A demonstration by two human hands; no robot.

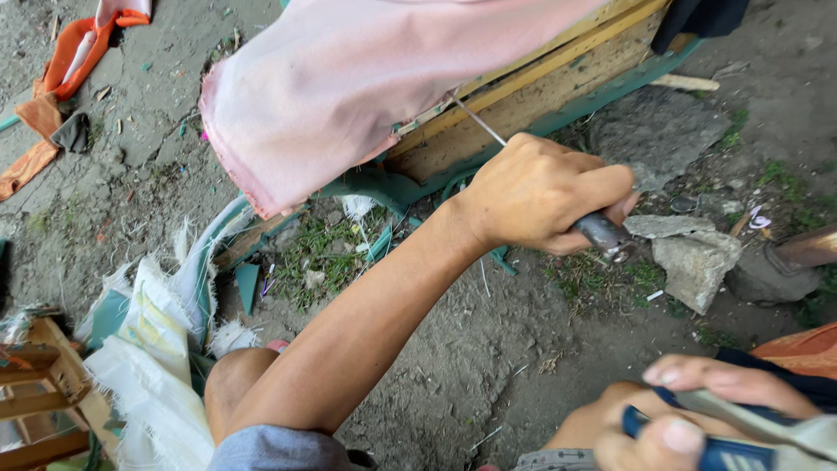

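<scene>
My left hand (540, 192) reaches out across the dirt ground and is closed around the dark grey handle of a screwdriver (602, 232). Its thin metal shaft runs up and left to the edge of a wooden frame (540, 100), where pink cloth (349, 78) hangs over the wood. A green strip (610, 87) lines the frame's lower edge. My right hand (697, 410), at the bottom right near my knee, grips a blue-handled tool (697, 449) with a pale grey part. What kind of tool it is I cannot tell.
Grey stones (693, 257) lie just right of the left hand, beside a brown wooden piece (806, 249). Frayed white and green fabric (153, 349) is heaped at the lower left next to a small wooden frame (44, 384). Orange cloth (65, 70) lies at the upper left.
</scene>
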